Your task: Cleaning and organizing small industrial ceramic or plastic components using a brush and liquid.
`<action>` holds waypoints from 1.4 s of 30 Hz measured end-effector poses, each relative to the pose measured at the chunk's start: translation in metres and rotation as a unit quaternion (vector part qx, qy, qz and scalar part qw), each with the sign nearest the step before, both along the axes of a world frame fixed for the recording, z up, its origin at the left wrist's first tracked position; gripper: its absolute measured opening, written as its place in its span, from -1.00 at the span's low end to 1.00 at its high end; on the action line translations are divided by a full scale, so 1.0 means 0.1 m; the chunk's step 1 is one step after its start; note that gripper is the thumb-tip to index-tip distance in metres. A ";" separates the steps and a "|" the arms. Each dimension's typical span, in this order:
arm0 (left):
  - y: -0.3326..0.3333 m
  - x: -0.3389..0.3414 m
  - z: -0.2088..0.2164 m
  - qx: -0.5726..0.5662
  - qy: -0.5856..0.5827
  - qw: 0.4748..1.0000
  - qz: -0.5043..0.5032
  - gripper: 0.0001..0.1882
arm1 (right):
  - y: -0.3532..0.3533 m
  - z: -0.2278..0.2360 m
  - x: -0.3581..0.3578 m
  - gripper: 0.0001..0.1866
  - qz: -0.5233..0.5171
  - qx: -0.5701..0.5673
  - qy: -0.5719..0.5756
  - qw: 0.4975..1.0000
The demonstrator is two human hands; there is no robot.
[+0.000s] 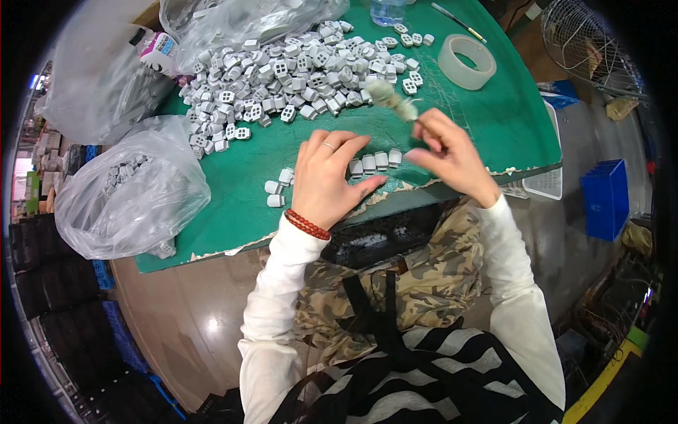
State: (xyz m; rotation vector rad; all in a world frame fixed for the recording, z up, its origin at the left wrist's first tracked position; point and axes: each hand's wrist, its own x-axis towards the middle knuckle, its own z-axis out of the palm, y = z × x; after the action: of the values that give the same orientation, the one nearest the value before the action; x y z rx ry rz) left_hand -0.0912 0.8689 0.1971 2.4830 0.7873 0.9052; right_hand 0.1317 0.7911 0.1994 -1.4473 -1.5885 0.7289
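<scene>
My left hand [326,169] rests on the green table mat with thumb and fingers spread. A short row of small light-grey plastic caps [381,161] runs out from the gap between its thumb and index finger; whether it touches the nearest cap is hidden. Left of that hand lie a few loose caps [274,187]. My right hand [450,152], just beyond the row's right end, is closed round the thin handle of a swab with a fuzzy, pale greenish wrapped head [390,99]. The swab head is blurred and sits above the mat, pointing up and left.
A big heap of grey caps [296,74] covers the back of the mat [508,127]. Clear plastic bags [134,191] stand at left. A roll of clear tape [467,62], a pen [459,21] and a bottle [388,10] are at back right. A wire fan [593,46] stands beyond.
</scene>
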 end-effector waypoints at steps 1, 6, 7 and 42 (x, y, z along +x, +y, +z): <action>-0.01 0.02 0.00 -0.003 -0.003 1.000 -0.001 -0.49 | -0.07 0.02 0.10 -0.69 -0.020 -0.028 0.013 0.999; 0.02 0.25 -0.11 -0.040 -0.002 0.998 -0.053 -0.44 | -0.45 0.05 0.38 -0.80 -0.051 -0.067 -0.016 0.996; 0.04 0.28 -0.13 -0.049 -0.010 0.997 -0.066 -0.41 | -0.48 0.05 0.38 -0.83 -0.066 -0.069 -0.049 0.994; 0.02 0.33 -0.20 -0.172 -0.065 0.978 -0.093 -0.37 | -0.32 0.09 0.55 -0.91 -0.029 -0.008 -0.170 0.985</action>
State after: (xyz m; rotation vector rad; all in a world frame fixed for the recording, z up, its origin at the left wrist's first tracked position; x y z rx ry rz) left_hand -0.0580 0.8708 0.1772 2.1299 0.5982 0.7812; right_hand 0.1868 0.7595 0.2083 -1.6900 -1.7890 0.4785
